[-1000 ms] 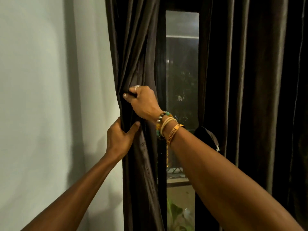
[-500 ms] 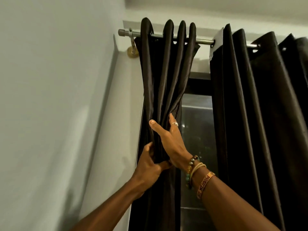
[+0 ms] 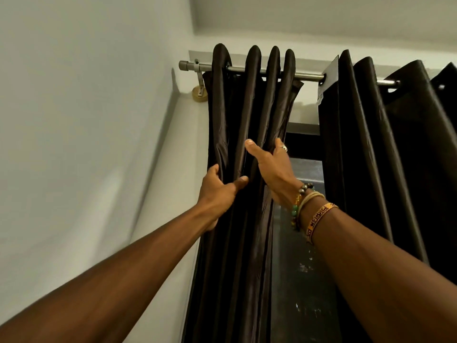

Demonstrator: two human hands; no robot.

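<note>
- left grip curls round the bunched curtain, which hangs far left on the rod.
- right grip pinches its folds just above.
- a hard downward tug may strain the rod.

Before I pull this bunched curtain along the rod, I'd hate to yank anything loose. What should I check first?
1. Left hand grips the curtain by its outer folds: ok.
2. Right hand holds the inner folds, thumb in front, fingers curled round the edge: ok.
3. Curtain top threaded on the rod: ok, four folds hang from it.
4. Bracket firm on the wall: cannot tell.
5. Space to the second curtain: ok, bare rod shows between them.
6. Bracelets free of the fabric: ok.
</note>
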